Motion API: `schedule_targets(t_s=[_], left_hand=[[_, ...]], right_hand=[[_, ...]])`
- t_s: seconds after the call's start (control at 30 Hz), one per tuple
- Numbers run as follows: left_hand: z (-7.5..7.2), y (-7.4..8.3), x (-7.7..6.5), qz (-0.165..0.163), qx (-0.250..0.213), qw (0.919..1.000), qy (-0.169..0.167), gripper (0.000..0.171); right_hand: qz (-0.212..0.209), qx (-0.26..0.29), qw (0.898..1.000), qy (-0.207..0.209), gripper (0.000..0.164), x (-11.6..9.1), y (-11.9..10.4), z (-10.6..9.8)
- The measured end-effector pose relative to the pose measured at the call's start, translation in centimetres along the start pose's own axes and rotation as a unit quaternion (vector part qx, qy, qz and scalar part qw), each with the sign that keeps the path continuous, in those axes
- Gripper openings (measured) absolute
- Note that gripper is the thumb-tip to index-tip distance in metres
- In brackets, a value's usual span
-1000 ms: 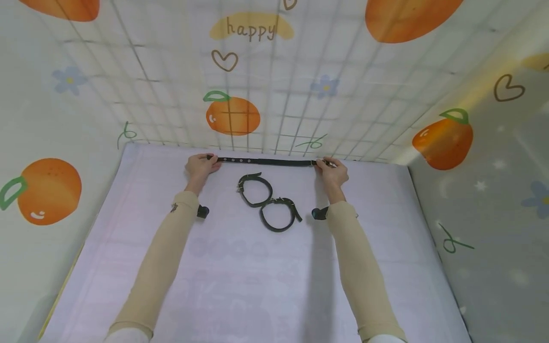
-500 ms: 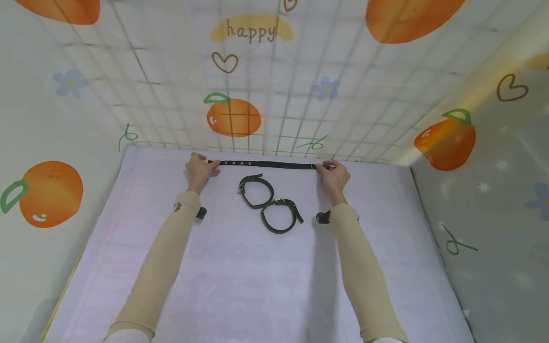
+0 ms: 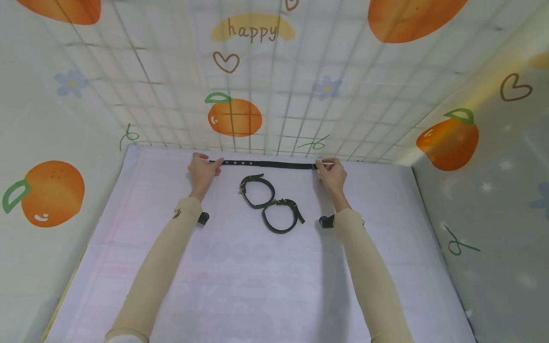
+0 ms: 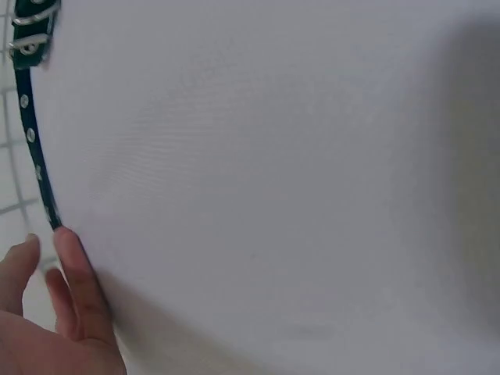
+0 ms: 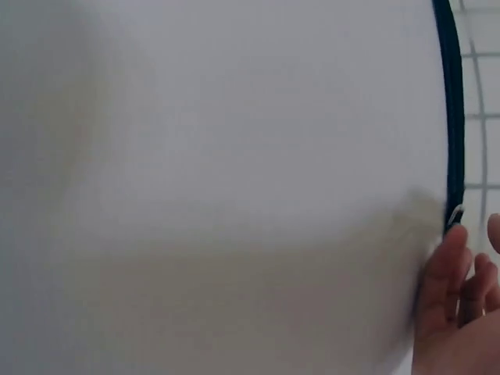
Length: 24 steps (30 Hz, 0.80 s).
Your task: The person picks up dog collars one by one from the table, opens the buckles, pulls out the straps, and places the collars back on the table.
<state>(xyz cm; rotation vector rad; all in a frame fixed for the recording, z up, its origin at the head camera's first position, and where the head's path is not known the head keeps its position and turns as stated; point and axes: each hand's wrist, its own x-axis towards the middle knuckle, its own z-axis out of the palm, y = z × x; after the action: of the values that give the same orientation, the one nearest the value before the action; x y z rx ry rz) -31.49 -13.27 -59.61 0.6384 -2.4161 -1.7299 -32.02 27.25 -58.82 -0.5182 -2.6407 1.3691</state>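
A black buckle collar [image 3: 280,165] lies stretched straight along the back of the white surface, with metal eyelets in its left part. My left hand [image 3: 200,172] is at its eyelet end; in the left wrist view a fingertip [image 4: 70,238] touches the strap while another digit stands apart. At the buckle end is my right hand [image 3: 332,175], and in the right wrist view one fingertip [image 5: 453,238] meets the strap by a metal piece. The buckle is mostly hidden by that hand. Two more black collars, fastened into rings, lie in front: an upper ring [image 3: 273,189] and a lower ring [image 3: 279,232].
Behind the strap rises a wall covering [image 3: 274,95] with a grid and printed oranges. A grey side wall [image 3: 493,209] bounds the white tabletop [image 3: 257,295] on the right. Dark wrist cameras [image 3: 203,218] jut out near both cuffs.
My right forearm has shifted slightly right. Both hands stay at the strap's ends, with the left hand's grasp loosened at the eyelet end. The two ring collars hold their places.
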Motion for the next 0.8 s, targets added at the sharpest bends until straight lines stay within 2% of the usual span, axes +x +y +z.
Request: schedule_targets(t_s=[0.17,0.3,0.43,0.53,0.67,0.8], left_hand=[[-0.1,0.4,-0.7,0.024,0.015,0.9996,0.001,0.051],[0.4,1.0,-2.1,0.035,0.029,0.999,0.002,0.043],[1.4,1.5,-4.2,0.032,0.011,0.9991,-0.027,0.04],[2.3,1.7,-5.9,0.033,0.015,0.9977,-0.057,0.04],[3.4,1.6,-7.4,0.033,0.035,0.996,-0.076,0.038],[3.9,1.4,-8.4,0.069,0.075,0.9899,-0.098,0.036]], right_hand=[[-0.05,-0.023,0.997,-0.058,0.037,-1.1,-1.5,0.1],[-0.083,0.002,0.99,-0.112,0.038,-2.5,-3.0,0.8],[-0.117,0.019,0.98,-0.161,0.037,-3.7,-4.3,2.1],[-0.146,0.014,0.971,-0.189,0.034,-4.7,-5.0,3.2],[-0.184,-0.022,0.96,-0.212,0.033,-6.0,-5.6,4.6],[-0.213,-0.071,0.947,-0.23,0.032,-7.0,-5.7,5.7]])
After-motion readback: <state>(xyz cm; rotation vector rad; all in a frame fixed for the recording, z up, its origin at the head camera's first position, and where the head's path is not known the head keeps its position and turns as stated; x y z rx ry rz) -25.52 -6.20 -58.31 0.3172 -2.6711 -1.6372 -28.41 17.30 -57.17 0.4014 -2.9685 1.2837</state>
